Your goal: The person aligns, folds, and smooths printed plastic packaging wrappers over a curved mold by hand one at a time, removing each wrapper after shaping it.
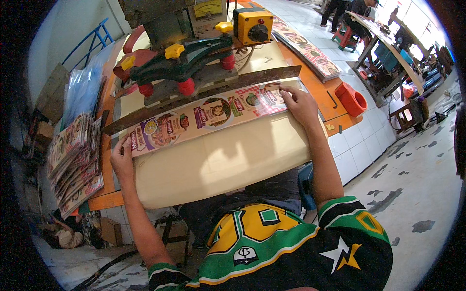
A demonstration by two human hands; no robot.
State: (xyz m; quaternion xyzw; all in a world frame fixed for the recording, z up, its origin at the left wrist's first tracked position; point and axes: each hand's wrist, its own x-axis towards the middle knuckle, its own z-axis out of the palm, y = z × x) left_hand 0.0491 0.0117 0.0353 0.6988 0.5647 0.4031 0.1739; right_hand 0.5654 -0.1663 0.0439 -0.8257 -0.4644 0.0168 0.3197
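A long printed plastic strip (194,119) with food pictures lies across a cream sheet (223,157) on the work table. Its far edge runs along the metal bar (204,97) of a press machine (184,58). At the strip's left end, my left hand (122,157) pinches the corner between thumb and fingers. My right hand (300,104) grips the right end, with the thumb on top and the fingers bent at the edge. The strip lies flat and stretched between both hands, just in front of the bar.
Piled printed packs (73,155) and clear plastic sheets (83,94) lie at the left. At the right are a printed stack (310,56), a hex key (332,99) and a red holder (350,99). An orange control box (252,26) sits on the machine. A person (359,17) works farther off.
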